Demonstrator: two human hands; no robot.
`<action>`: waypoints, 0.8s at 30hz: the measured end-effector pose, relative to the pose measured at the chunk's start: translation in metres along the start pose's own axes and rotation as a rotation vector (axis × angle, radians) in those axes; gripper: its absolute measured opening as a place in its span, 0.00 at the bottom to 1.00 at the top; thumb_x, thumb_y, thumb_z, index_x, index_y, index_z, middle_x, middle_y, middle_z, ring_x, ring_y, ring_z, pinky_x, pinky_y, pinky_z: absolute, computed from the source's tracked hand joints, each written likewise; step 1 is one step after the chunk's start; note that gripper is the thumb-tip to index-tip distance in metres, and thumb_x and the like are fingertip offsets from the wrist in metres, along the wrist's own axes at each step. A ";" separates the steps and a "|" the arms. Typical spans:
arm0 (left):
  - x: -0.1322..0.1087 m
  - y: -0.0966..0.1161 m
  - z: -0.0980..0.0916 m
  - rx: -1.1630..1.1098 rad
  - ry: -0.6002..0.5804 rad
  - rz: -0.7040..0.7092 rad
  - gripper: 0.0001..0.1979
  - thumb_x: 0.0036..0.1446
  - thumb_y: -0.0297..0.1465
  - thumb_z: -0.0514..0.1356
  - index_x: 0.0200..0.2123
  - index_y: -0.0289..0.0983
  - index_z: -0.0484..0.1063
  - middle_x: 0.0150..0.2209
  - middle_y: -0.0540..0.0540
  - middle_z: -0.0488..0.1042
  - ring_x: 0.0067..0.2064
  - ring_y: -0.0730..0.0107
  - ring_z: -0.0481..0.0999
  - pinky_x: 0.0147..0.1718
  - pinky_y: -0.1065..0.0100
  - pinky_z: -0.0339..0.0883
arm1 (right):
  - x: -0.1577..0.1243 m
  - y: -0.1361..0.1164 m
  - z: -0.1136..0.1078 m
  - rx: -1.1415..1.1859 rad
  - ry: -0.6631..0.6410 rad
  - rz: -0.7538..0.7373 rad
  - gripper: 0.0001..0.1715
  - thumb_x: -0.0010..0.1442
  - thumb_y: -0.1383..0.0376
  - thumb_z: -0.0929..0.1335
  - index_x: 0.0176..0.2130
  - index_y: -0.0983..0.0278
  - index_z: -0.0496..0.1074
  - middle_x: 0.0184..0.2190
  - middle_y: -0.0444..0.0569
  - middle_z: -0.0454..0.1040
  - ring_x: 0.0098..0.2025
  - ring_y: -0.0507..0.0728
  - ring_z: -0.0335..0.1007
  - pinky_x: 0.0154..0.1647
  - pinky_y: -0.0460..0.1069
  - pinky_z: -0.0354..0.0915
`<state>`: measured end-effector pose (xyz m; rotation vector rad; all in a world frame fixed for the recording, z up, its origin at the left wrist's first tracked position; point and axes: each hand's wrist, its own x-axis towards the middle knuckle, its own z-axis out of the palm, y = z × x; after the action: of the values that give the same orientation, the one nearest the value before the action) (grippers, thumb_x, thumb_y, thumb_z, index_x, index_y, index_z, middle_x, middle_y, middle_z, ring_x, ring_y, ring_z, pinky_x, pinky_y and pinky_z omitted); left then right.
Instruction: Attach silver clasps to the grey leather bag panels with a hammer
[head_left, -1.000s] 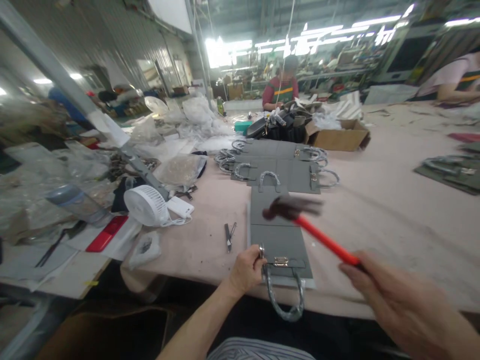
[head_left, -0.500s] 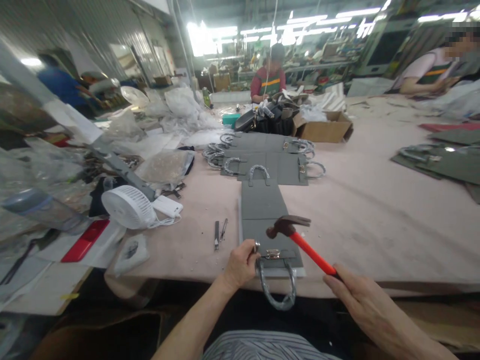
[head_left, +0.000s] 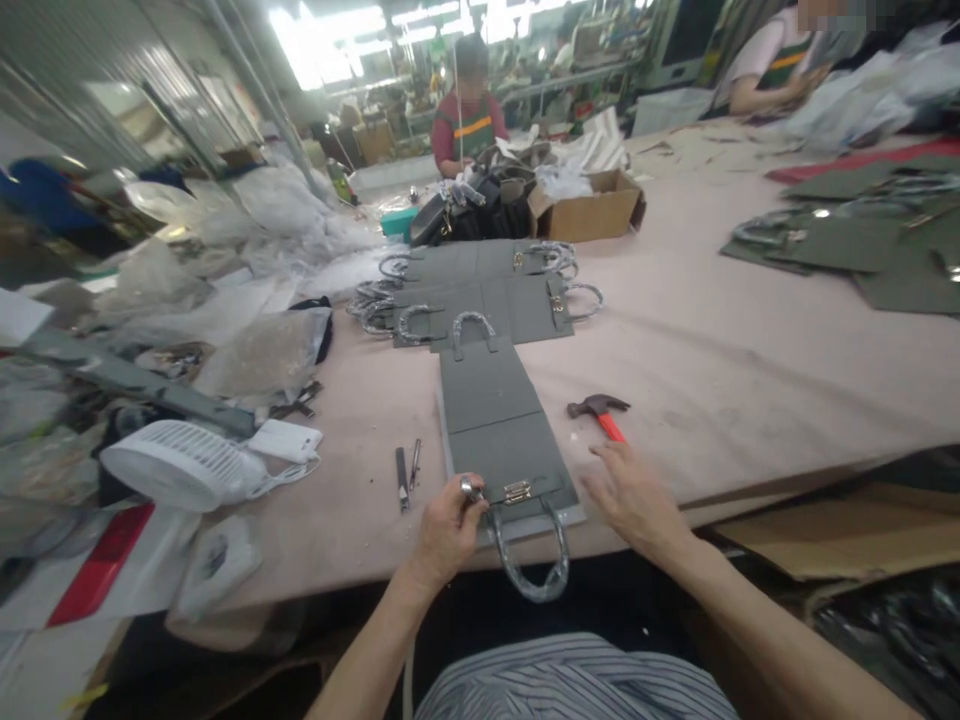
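Observation:
A grey bag panel [head_left: 495, 400] lies lengthwise before me, a gold clasp [head_left: 517, 491] near its close end. Its plastic-wrapped handle [head_left: 541, 590] hangs over the table edge. My left hand [head_left: 448, 530] is closed round a small metal tool [head_left: 471, 488] at the panel's left side, by the clasp. The hammer [head_left: 600, 406] lies on the table right of the panel, its orange grip partly hidden by my right hand. My right hand [head_left: 626, 490] is open above that grip, fingers spread. Left of the panel are a dark flat tool [head_left: 402, 478] and a thin metal one [head_left: 415, 464].
More grey panels [head_left: 480, 300] lie beyond, and others [head_left: 847, 240] at the right. A cardboard box [head_left: 589, 208] and black bags stand at the back. On the left are a white fan [head_left: 176, 462], a red object [head_left: 103, 565] and plastic bags. Two people sit across the table.
The hammer has gone from my right hand onto the table, and that hand has opened. My left hand still holds the metal tool. The camera view has shifted.

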<state>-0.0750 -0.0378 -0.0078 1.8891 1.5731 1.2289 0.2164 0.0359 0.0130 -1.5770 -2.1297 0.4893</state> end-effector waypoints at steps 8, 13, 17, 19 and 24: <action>-0.005 -0.004 -0.009 0.044 -0.047 0.134 0.07 0.62 0.25 0.60 0.43 0.39 0.73 0.47 0.40 0.80 0.50 0.63 0.81 0.49 0.62 0.77 | -0.026 -0.013 0.073 0.185 0.155 -0.048 0.25 0.66 0.61 0.64 0.61 0.63 0.66 0.56 0.59 0.71 0.58 0.66 0.67 0.58 0.66 0.65; -0.007 -0.007 -0.011 0.040 0.077 -0.063 0.04 0.62 0.28 0.60 0.40 0.38 0.75 0.42 0.42 0.82 0.45 0.61 0.83 0.46 0.59 0.79 | -0.028 -0.008 0.071 0.248 0.161 -0.037 0.26 0.65 0.60 0.64 0.61 0.61 0.67 0.57 0.58 0.72 0.58 0.66 0.68 0.59 0.66 0.64; -0.002 0.000 -0.015 0.025 0.030 -0.051 0.04 0.61 0.28 0.61 0.40 0.37 0.76 0.42 0.42 0.82 0.46 0.61 0.83 0.47 0.60 0.79 | -0.028 -0.012 0.069 0.251 0.164 -0.032 0.26 0.64 0.62 0.65 0.60 0.62 0.67 0.57 0.59 0.72 0.58 0.66 0.68 0.59 0.65 0.64; 0.001 0.005 -0.016 0.009 -0.028 0.030 0.04 0.60 0.28 0.63 0.39 0.38 0.76 0.43 0.42 0.82 0.47 0.61 0.83 0.48 0.59 0.79 | -0.028 -0.014 0.068 0.257 0.165 -0.032 0.26 0.64 0.62 0.65 0.60 0.62 0.67 0.57 0.59 0.72 0.58 0.66 0.68 0.59 0.65 0.64; 0.016 0.018 -0.004 -0.194 0.174 -0.258 0.07 0.63 0.33 0.62 0.41 0.36 0.75 0.42 0.42 0.82 0.43 0.61 0.84 0.43 0.60 0.80 | -0.029 -0.014 0.068 0.275 0.183 -0.026 0.26 0.64 0.60 0.65 0.60 0.62 0.66 0.55 0.59 0.73 0.57 0.67 0.69 0.57 0.64 0.65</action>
<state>-0.0676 -0.0294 0.0138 1.4437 1.6564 1.4008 0.1754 0.0024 -0.0407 -1.3826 -1.8557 0.5781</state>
